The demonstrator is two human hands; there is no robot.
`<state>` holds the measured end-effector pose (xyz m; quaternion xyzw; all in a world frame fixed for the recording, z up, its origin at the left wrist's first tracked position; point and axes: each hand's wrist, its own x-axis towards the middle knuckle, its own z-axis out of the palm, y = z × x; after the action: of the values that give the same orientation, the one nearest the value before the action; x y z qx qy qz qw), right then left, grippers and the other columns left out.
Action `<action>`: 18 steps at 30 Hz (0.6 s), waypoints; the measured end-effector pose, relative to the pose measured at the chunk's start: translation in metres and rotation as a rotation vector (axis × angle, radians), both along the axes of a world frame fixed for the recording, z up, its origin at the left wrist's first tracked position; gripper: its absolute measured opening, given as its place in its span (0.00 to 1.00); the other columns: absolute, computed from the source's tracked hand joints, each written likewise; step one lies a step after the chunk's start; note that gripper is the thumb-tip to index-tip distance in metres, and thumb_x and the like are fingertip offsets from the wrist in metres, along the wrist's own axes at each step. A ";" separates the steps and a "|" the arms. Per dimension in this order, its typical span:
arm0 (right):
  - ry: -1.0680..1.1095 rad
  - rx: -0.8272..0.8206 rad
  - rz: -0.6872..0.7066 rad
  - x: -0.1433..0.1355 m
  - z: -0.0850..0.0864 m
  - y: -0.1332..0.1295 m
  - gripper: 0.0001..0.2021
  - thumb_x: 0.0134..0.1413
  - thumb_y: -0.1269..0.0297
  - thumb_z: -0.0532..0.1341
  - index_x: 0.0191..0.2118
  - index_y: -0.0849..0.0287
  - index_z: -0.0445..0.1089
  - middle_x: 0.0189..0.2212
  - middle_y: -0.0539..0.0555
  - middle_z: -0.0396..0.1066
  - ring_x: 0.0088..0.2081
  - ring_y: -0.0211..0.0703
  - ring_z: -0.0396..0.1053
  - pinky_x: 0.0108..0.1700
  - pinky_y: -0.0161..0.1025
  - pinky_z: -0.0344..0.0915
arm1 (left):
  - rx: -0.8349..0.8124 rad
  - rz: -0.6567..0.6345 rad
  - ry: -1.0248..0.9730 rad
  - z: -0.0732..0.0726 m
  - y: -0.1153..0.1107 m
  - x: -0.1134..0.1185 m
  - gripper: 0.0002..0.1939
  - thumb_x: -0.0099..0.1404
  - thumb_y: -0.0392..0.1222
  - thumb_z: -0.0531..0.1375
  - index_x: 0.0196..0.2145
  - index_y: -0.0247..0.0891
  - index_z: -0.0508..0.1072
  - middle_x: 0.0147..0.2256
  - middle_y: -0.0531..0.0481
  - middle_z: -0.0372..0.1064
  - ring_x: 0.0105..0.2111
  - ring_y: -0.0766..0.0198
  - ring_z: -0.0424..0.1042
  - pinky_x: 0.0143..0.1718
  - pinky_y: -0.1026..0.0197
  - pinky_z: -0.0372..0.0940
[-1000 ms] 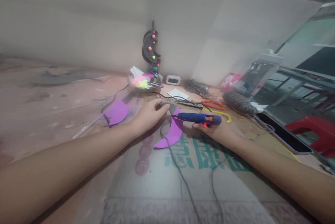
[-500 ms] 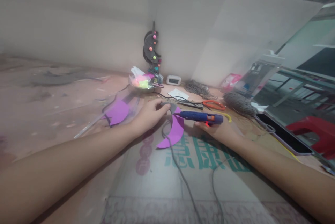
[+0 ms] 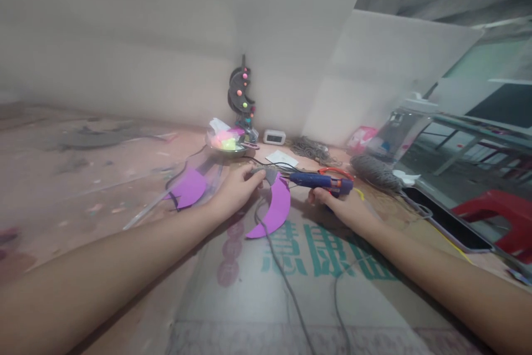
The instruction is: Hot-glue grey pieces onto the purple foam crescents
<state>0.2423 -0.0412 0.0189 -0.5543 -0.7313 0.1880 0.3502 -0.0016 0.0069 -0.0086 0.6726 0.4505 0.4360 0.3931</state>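
Note:
My right hand (image 3: 338,202) is closed round a blue hot glue gun (image 3: 318,180), its nozzle pointing left at the top of a purple crescent (image 3: 279,208). My left hand (image 3: 240,184) pinches the upper end of that crescent, where grey yarn (image 3: 271,176) covers the tip. From there a loose grey strand runs down across the printed cardboard (image 3: 233,310) toward me. Another purple piece (image 3: 189,188) lies left of my left hand, beside a clear glue stick (image 3: 145,210).
Behind my hands stand a bowl of colourful bits (image 3: 226,144), a yarn-wrapped moon ornament (image 3: 241,92) and a small white clock (image 3: 274,137). At right are orange-handled scissors (image 3: 336,171), a grey yarn ball (image 3: 374,171), a clear plastic container (image 3: 397,130) and a phone (image 3: 446,219).
The glue gun's nozzle has shifted slightly right, away from the crescent's face. My left hand still holds the crescent's upper end. The whole view has tilted a little.

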 end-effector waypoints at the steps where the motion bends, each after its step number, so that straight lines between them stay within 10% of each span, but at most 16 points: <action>1: 0.015 -0.003 0.000 0.001 -0.001 0.001 0.17 0.54 0.52 0.56 0.25 0.58 0.72 0.23 0.53 0.72 0.26 0.42 0.68 0.31 0.37 0.65 | 0.005 -0.002 -0.002 0.000 0.000 0.000 0.16 0.63 0.51 0.54 0.24 0.38 0.63 0.19 0.56 0.59 0.18 0.70 0.59 0.19 0.67 0.52; 11: 0.346 -0.059 -0.044 0.011 -0.005 0.019 0.22 0.55 0.44 0.56 0.31 0.61 0.72 0.25 0.54 0.70 0.24 0.38 0.63 0.25 0.34 0.59 | 0.006 -0.063 -0.018 0.006 -0.009 0.002 0.15 0.63 0.51 0.55 0.26 0.38 0.65 0.20 0.57 0.61 0.20 0.69 0.60 0.22 0.66 0.54; 18: 0.349 -0.031 -0.087 0.016 0.035 0.044 0.20 0.49 0.46 0.62 0.35 0.61 0.71 0.30 0.56 0.73 0.27 0.39 0.68 0.28 0.35 0.64 | -0.048 -0.067 0.023 0.010 -0.010 0.003 0.15 0.63 0.51 0.55 0.26 0.38 0.64 0.18 0.57 0.60 0.18 0.68 0.58 0.20 0.65 0.51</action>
<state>0.2583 0.0029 0.0544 -0.5496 -0.6317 0.2773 0.4712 0.0017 -0.0036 0.0014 0.6825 0.4428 0.4038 0.4183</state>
